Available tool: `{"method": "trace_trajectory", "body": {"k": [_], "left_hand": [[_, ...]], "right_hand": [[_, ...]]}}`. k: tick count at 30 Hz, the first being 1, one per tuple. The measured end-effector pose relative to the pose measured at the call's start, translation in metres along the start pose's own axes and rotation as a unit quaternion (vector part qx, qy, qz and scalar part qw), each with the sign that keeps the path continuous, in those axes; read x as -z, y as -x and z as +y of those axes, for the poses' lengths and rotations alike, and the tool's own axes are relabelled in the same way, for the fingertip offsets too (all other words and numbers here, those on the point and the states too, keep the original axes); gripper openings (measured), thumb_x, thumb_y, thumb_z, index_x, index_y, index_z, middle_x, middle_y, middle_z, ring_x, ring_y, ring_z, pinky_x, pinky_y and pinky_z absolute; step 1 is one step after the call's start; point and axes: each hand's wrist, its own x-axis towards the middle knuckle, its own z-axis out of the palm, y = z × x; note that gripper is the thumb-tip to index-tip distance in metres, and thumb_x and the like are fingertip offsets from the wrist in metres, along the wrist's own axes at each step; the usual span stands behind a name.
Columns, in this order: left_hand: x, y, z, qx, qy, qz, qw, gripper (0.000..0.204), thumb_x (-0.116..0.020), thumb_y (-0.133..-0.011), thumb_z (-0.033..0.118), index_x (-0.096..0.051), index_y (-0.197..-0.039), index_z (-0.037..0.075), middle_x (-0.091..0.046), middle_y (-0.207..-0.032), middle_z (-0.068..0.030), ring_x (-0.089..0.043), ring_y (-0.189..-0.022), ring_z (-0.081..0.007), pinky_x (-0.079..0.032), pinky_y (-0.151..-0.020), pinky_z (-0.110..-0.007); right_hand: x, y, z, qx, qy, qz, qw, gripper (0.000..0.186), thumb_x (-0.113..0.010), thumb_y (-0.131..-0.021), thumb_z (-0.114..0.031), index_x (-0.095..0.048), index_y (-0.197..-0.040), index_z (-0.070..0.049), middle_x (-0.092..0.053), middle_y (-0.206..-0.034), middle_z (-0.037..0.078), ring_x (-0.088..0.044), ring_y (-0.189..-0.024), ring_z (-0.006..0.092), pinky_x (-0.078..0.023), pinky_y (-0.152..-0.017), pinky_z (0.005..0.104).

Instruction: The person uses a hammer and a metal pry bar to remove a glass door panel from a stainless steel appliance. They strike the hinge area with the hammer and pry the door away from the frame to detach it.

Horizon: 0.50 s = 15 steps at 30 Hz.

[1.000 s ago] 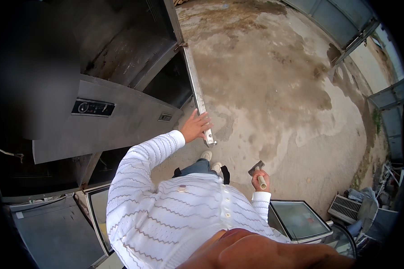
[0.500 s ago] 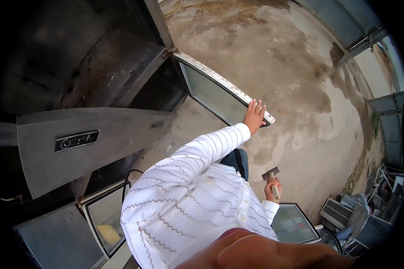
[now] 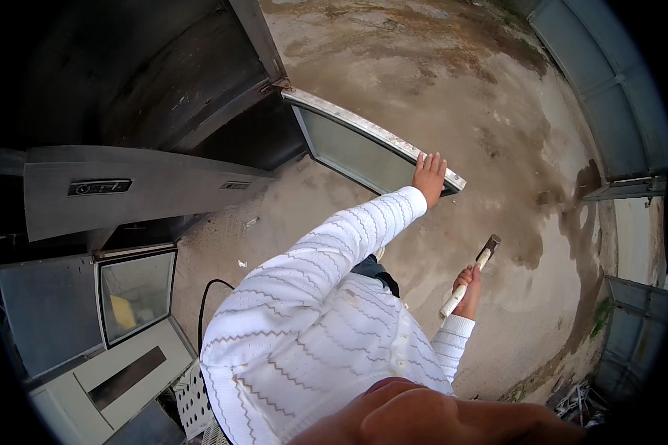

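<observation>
My left hand [image 3: 429, 179] lies over the top edge of a glass-panelled metal door [image 3: 364, 152], near its free end, fingers stretched out. The door stands swung out from a dark metal cabinet [image 3: 193, 89], and its pale edge looks worn and stained. Out to the right, my right hand [image 3: 466, 289] is wrapped round the pale handle of a hammer [image 3: 485, 256]. The dark hammer head points up and away, apart from the door. Both my sleeves are white knit with zigzag lines.
A grey metal panel with a dial plate [image 3: 126, 182] juts out at left. Below it are another glass-panelled door [image 3: 137, 293] and a black cable [image 3: 204, 304]. Stained concrete floor [image 3: 527, 297] spreads to the right, up to blue-grey metal panels [image 3: 608, 96]. Scrap [image 3: 583, 404] lies at lower right.
My right hand has swung the hammer forward and to the right, away from my body. My left hand stays on the door edge. The view has turned somewhat.
</observation>
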Motion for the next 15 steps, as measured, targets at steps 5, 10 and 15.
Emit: {"method": "trace_trajectory", "body": {"k": [5, 10, 15], "left_hand": [[0.101, 0.052, 0.004, -0.017, 0.422, -0.228, 0.877, 0.087, -0.051, -0.093, 0.061, -0.031, -0.144, -0.006, -0.040, -0.143, -0.0290, -0.039, -0.136, -0.0345, -0.033, -0.111, -0.035], [0.169, 0.110, -0.036, 0.062, 0.665, -0.215, 0.713, 0.043, -0.067, -0.091, 0.041, -0.057, -0.106, 0.002, -0.060, -0.087, -0.0040, -0.060, -0.079, -0.0112, -0.050, -0.071, -0.027], [0.192, 0.162, -0.095, 0.277, 0.577, 0.100, 0.762, 0.028, -0.068, -0.091, 0.030, -0.055, -0.091, 0.005, -0.051, -0.068, 0.0023, -0.048, -0.056, -0.0074, -0.041, -0.050, -0.025]], "right_hand": [[-0.153, -0.034, 0.011, 0.155, 0.237, -0.118, 0.952, 0.026, -0.050, -0.102, -0.031, -0.046, -0.106, -0.006, -0.046, -0.076, 0.001, -0.042, -0.058, 0.0052, -0.038, -0.050, 0.0193], [-0.272, -0.034, 0.098, 0.249, 0.337, -0.349, 0.838, 0.029, -0.044, -0.104, -0.030, -0.041, -0.118, -0.004, -0.056, -0.088, 0.006, -0.054, -0.074, 0.0121, -0.046, -0.071, 0.0237], [-0.333, -0.039, 0.141, 0.341, 0.577, -0.536, 0.512, 0.046, -0.055, -0.096, -0.036, -0.047, -0.128, -0.004, -0.056, -0.120, 0.017, -0.051, -0.113, 0.0318, -0.036, -0.101, 0.0425]]}}
